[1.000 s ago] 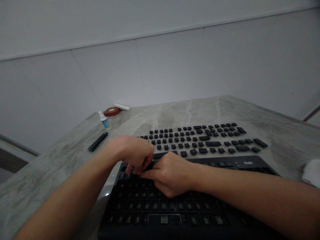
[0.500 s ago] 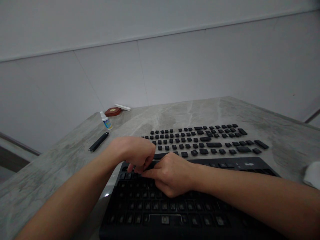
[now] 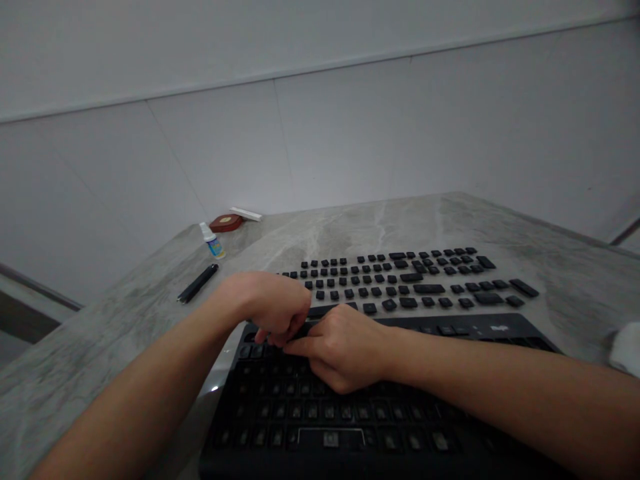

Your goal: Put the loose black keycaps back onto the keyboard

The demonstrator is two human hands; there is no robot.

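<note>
Left hand point(image 3: 277, 303) beside right hand point(image 3: 343, 350), 11 o'clock on the keyboard point(image 3: 280, 463), fingers bunched, can't tell what's held: light, level pressure suits!

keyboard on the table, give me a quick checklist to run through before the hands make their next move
1. Left hand and right hand both at the keyboard: ok.
2. Loose keycaps laid out beyond the keyboard, off its body: ok.
3. All key sockets capped: not ok, many are bare.
4. Spray bottle away from the keyboard: ok.
5. A keycap between the fingers: cannot tell, the hands hide it.
</note>
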